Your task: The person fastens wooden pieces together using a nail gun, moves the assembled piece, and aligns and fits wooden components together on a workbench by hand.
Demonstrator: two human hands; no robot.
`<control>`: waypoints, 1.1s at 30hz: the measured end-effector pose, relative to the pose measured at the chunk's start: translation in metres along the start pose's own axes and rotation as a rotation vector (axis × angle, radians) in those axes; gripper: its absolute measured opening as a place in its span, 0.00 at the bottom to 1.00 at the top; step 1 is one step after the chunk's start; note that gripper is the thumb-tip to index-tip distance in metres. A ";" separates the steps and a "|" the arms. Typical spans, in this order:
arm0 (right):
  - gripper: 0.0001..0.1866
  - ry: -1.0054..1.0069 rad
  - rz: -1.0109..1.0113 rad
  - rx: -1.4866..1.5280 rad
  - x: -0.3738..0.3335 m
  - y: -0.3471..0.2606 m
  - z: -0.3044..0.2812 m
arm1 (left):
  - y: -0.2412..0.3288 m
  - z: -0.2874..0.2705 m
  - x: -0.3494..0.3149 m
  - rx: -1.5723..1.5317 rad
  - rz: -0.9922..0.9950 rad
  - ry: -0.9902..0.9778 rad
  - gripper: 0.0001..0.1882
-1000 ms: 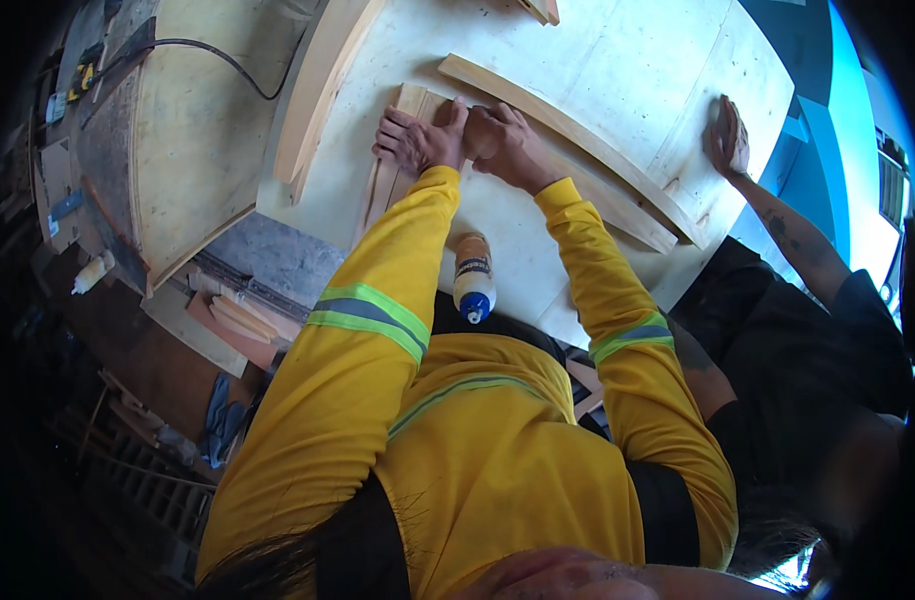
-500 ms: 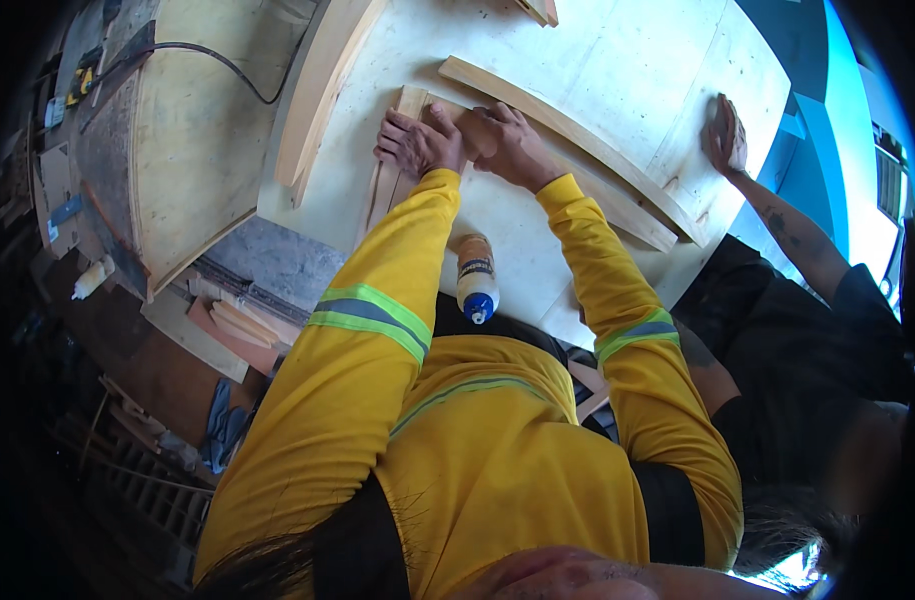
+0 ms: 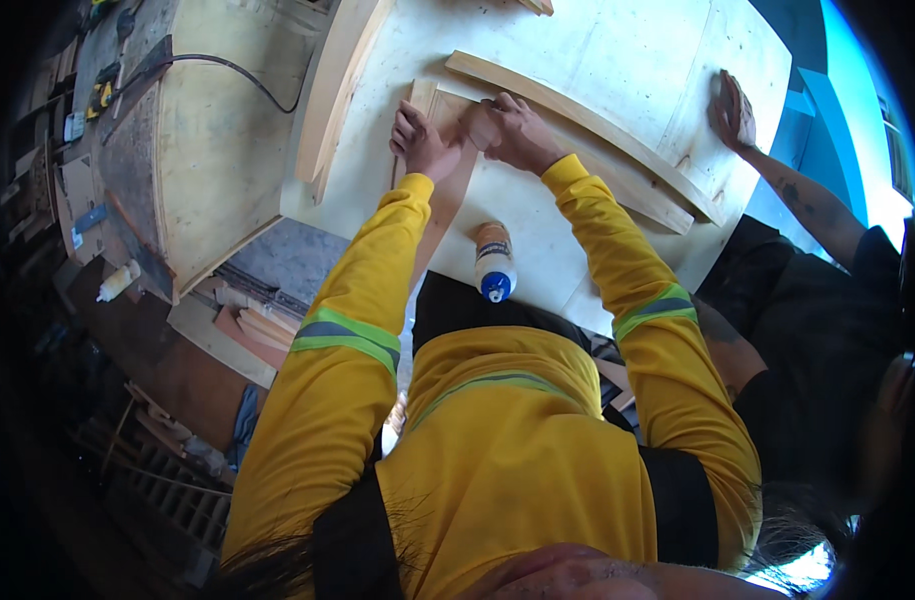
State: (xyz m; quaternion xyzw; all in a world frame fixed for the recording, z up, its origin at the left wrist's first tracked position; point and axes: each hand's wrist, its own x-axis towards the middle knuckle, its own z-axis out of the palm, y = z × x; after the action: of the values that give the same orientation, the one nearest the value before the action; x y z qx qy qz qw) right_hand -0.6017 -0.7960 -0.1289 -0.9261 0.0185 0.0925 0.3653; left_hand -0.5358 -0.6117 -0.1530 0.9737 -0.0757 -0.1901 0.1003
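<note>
My left hand [image 3: 427,143] is closed with bent fingers at the edge of a narrow wooden strip [image 3: 423,94]. A flat wooden board [image 3: 445,205] lies beside the strip, running under my left wrist toward me. Close by on the right, my right hand [image 3: 520,135] has its fingers curled down over the board's far end, where the wooden pieces meet. My palms hide most of this meeting point. A curved wooden strip [image 3: 577,118] lies just beyond my right hand, with another curved wooden piece [image 3: 627,195] alongside it. A glue bottle [image 3: 493,262] with a blue cap lies between my forearms.
Another person's hand [image 3: 734,112] rests on the pale tabletop [image 3: 637,60] at right. Thick curved wooden pieces [image 3: 342,85] lie at the far left. A second worktop [image 3: 232,130] with a black cable [image 3: 239,68] stands further left, near another bottle [image 3: 118,281].
My left hand has gone from spread fingers on the wood to curled fingers at its edge. The board by my left wrist now shows more. My right hand stays at the meeting point.
</note>
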 end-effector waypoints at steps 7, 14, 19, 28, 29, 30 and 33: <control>0.45 -0.011 -0.024 -0.100 -0.004 -0.005 -0.002 | 0.003 -0.014 -0.001 -0.081 -0.013 -0.056 0.67; 0.56 0.094 0.101 -0.171 -0.010 -0.021 0.015 | -0.008 -0.014 -0.008 -0.146 0.080 0.062 0.65; 0.61 0.140 0.043 -0.128 -0.011 -0.012 0.019 | -0.011 -0.008 -0.008 -0.203 0.106 0.116 0.62; 0.57 0.088 -0.045 -0.174 -0.017 -0.002 0.014 | -0.008 0.007 -0.041 0.053 0.327 0.448 0.38; 0.56 0.110 -0.017 -0.130 -0.018 -0.003 0.014 | -0.006 0.010 -0.041 0.132 0.346 0.478 0.34; 0.56 0.107 -0.022 -0.134 -0.016 -0.002 0.014 | -0.004 0.013 -0.039 0.128 0.340 0.482 0.34; 0.52 0.135 -0.002 -0.086 -0.013 -0.003 0.014 | 0.007 0.010 -0.036 0.033 0.239 0.408 0.27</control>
State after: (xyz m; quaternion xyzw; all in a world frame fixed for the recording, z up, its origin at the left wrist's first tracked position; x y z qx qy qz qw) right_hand -0.6167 -0.7848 -0.1344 -0.9450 0.0379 0.0303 0.3233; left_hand -0.5738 -0.6136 -0.1480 0.9776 -0.1715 0.0252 0.1192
